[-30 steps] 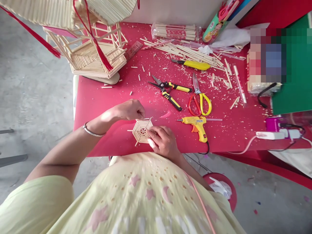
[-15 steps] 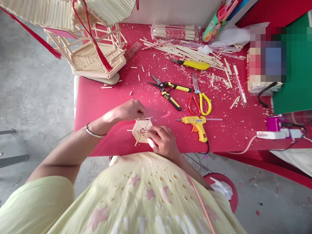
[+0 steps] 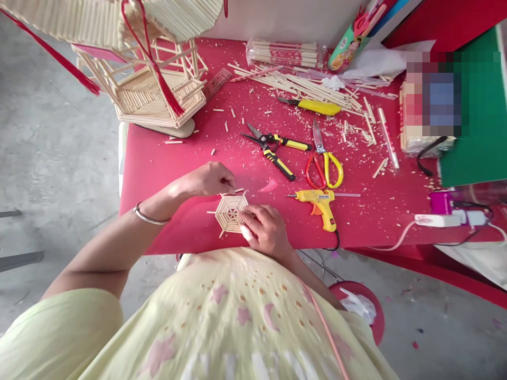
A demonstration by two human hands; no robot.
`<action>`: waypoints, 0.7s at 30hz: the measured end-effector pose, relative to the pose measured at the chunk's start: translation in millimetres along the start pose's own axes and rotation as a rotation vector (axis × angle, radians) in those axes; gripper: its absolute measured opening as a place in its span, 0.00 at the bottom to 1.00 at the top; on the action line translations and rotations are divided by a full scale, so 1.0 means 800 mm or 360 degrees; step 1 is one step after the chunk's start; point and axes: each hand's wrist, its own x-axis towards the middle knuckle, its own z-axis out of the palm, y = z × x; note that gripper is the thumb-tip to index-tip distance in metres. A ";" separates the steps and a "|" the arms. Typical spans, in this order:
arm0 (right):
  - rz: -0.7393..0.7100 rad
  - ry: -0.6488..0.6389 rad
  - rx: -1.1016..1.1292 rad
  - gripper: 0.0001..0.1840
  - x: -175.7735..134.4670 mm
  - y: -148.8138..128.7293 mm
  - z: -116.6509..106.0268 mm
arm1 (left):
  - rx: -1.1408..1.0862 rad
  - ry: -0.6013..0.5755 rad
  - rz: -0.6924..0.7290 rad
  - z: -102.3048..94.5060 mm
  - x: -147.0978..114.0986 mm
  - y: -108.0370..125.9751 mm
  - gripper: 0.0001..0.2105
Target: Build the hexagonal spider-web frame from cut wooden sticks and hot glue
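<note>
A small hexagonal stick panel [image 3: 228, 214], built like a spider web with spokes poking past its rim, lies on the red table near its front edge. My left hand [image 3: 214, 179] is closed at the panel's far side, pinching a short wooden stick [image 3: 238, 190] beside that edge. My right hand [image 3: 266, 228] grips the panel's right side with bent fingers, which cover part of it. To the right of this hand lies a yellow hot glue gun [image 3: 319, 203] with a glue stick in its back.
Behind the hands lie pruning shears [image 3: 269, 150], red-and-yellow scissors [image 3: 322, 158] and a yellow utility knife [image 3: 317, 106]. Loose sticks [image 3: 304, 87] and crumbs are scattered farther back. A stick-built pavilion [image 3: 158, 95] with red tassels stands at the back left. Chargers [image 3: 443, 219] with cables sit at right.
My left hand has shifted slightly left, and the short stick in it now shows apart from the panel's far edge. My right hand stays on the panel.
</note>
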 end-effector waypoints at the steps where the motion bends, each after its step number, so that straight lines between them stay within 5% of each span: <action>1: -0.0002 0.0001 0.0002 0.18 0.000 0.000 0.000 | -0.0005 0.0000 -0.0001 0.000 -0.001 0.001 0.09; 21: 0.0021 -0.0011 0.0010 0.18 0.000 -0.002 -0.005 | 0.0162 -0.0091 -0.0099 0.002 0.005 0.012 0.05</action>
